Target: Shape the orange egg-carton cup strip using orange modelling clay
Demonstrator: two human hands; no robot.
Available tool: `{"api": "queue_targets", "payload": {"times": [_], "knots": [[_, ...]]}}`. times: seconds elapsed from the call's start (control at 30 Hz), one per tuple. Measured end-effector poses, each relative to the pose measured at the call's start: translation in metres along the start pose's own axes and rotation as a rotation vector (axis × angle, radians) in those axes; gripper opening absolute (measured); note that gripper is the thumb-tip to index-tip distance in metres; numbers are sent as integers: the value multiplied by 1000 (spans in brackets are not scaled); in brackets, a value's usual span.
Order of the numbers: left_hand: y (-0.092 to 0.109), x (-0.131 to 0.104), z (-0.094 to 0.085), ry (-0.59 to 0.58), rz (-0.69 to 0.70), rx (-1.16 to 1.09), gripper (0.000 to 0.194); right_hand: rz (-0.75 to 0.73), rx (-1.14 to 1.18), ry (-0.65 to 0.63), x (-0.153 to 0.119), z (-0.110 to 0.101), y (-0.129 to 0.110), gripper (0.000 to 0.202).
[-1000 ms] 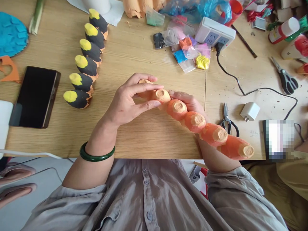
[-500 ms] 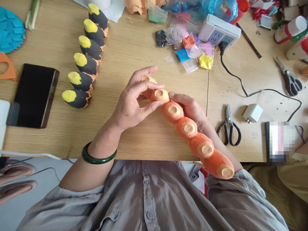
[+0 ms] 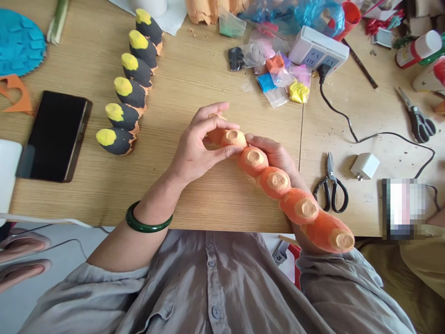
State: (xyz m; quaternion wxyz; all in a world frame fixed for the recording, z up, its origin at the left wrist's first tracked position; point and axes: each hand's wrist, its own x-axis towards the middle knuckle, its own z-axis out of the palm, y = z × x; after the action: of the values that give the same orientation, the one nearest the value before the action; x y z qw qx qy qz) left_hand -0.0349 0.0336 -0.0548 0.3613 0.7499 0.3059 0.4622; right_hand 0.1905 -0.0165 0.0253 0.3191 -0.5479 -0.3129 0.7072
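An orange strip of egg-carton cups (image 3: 274, 182), with pale, bare tips facing up, slants from the middle of the view down to the right. My left hand (image 3: 198, 144) grips its far end, fingers over the top and thumb along the near side of the second cup. From the far side my right hand (image 3: 274, 150) holds the strip, its thumb tip by the second and third cups; its other fingers are mostly hidden behind. To the left stands a similar strip of black cups with yellow tips (image 3: 129, 87).
A phone (image 3: 54, 137) lies at the left. Small bags of coloured clay (image 3: 276, 65) and a power strip (image 3: 318, 50) sit at the back. Black-handled scissors (image 3: 330, 183), a white charger (image 3: 365, 166) and a cable are at the right. Part of another person shows at the right edge.
The near end of the orange strip has swung a little to the right and up. Both hands keep their hold. The view has shifted slightly.
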Motion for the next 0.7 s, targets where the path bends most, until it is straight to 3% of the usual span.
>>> {"api": "queue_targets", "payload": {"times": [0.1,0.2,0.5,0.7], "knots": [[4,0,-1,-48,-56,-46,67,-2,38,-51,3,-4,-2,37],[7,0,-4,-89,-107,-89,73,43,-21,4,6,-9,-1,43],[8,5,-8,-58,-129,-144,52,17,99,-63,5,-9,2,28],[21,13,-14,-85,-238,-254,56,-4,-25,-110,7,-10,6,34]]}}
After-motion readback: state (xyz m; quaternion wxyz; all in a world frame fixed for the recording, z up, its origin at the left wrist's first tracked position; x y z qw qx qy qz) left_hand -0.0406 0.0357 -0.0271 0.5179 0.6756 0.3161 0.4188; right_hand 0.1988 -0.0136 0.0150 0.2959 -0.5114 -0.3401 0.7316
